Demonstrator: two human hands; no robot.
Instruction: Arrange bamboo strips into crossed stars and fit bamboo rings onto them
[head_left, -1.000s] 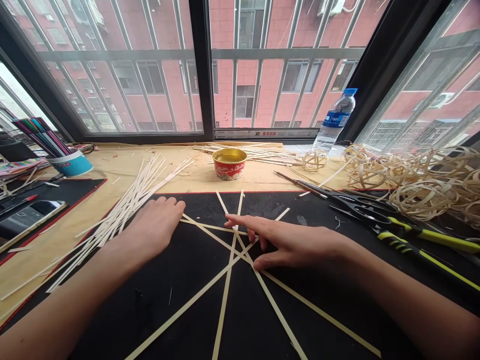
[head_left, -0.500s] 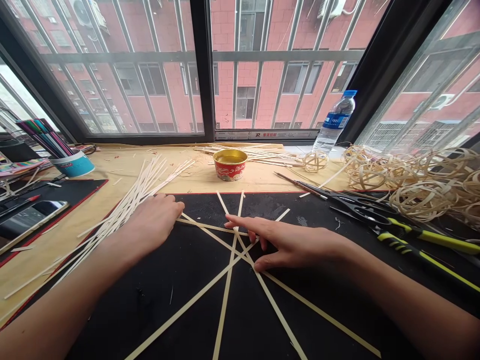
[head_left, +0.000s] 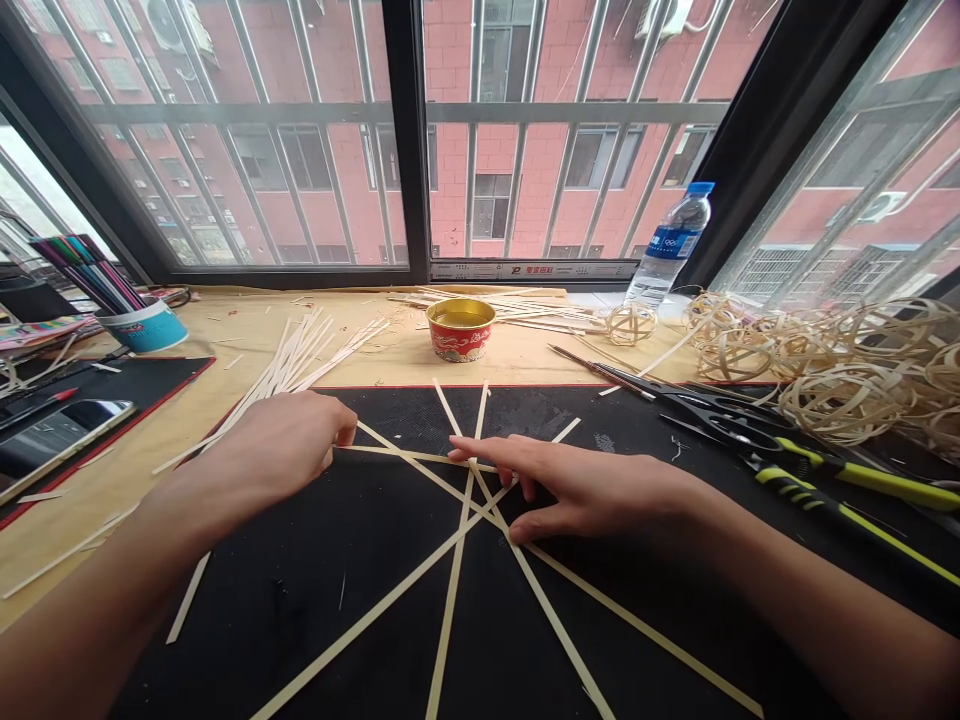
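Note:
My left hand (head_left: 281, 450) sits curled at the top edge of the black mat (head_left: 300, 620), shut on a thin bamboo strip (head_left: 405, 454) that runs rightward from its fingertips. Loose pale strips (head_left: 300, 350) fan out behind that hand, partly hidden by it. My right hand (head_left: 585, 490) rests with its fingers spread on a star of crossed bamboo strips (head_left: 450, 590), the index fingertip near their crossing. It holds nothing. One stray strip (head_left: 187, 598) lies on the mat below my left forearm.
Along the sill stand a red-and-gold tin (head_left: 460, 330), a water bottle (head_left: 670, 245) and a cup of pens (head_left: 142, 325). Black-and-yellow pliers (head_left: 750, 430) lie at right, beside a heap of woven bamboo balls (head_left: 847, 400). A phone (head_left: 60, 440) lies at left. Window glass lies beyond.
My left hand has curled and shifted rightward, now gripping a strip, and the loose strips beneath it have moved, one landing on the mat. My right hand has barely moved.

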